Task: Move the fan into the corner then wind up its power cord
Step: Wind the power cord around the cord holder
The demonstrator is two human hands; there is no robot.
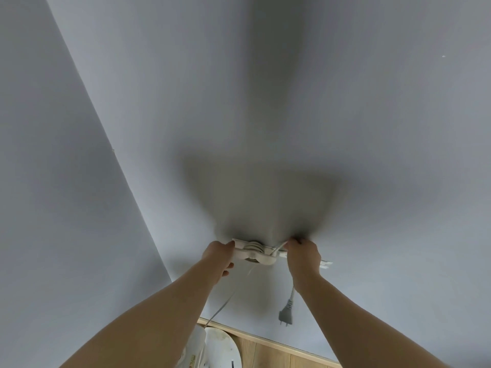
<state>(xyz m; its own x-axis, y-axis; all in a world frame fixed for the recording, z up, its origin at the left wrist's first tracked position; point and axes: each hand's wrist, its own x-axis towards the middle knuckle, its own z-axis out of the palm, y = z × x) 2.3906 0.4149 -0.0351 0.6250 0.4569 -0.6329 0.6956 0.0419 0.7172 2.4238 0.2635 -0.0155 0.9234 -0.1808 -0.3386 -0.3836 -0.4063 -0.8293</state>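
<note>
Head view: both bare arms reach forward and up toward the grey walls [345, 115], where a corner seam runs down on the left.
Fan [255, 252]: a white part of it, seemingly the rear of the head, sits between the two hands near the wall; which part exactly is hard to tell.
Fan base [221, 346]: white round shape at the near bottom edge, on the wooden floor [268, 353] just beside the skirting board.
Power cord [291, 289]: white; several turns are wound around the fan part between the hands, and a free length hangs down below the right hand.
Plug [284, 316]: dangles at the end of that hanging length, in front of the wall, well above the floor.
Second strand: a thin, blurred white line runs from the fan part down left toward the base.
Left hand [219, 257]: clenched on the left end of the fan part, fingers wrapped around it.
Right hand [304, 254]: closed around the cord at the right end of the fan part, fingertips pinching it close to the wall.
</note>
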